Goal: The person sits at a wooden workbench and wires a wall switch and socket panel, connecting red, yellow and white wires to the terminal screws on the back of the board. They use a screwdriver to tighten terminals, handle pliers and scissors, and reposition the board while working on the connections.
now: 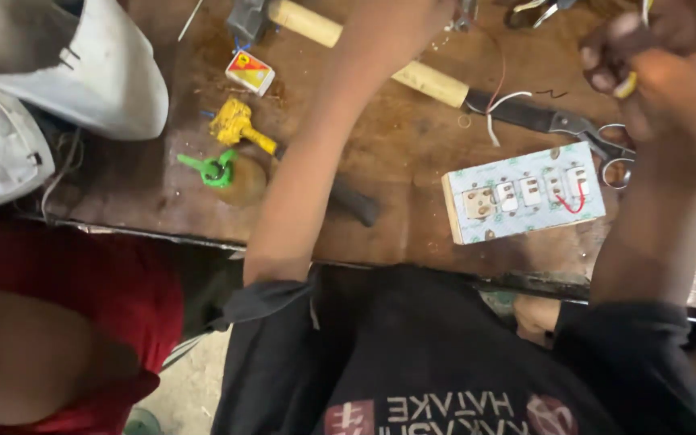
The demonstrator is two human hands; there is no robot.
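Nearest, the switchboard (524,193) with its sockets, switches and red wire loop lies flat on the counter (412,153), by its near edge. The right hand (670,89) above it is curled, pinching a small yellow piece, perhaps wire; keeping that grip steady would help. Beyond lie scissors (582,129) and a wooden-handled hammer (364,48). The left hand (412,20) reaches to the far edge; its fingers are out of view.

A small rectangular cardboard box (250,72), white-edged with a yellow and red printed face, lies tilted at the far left of the brown wooden worktop (412,153). No other package, sign or screen shows.
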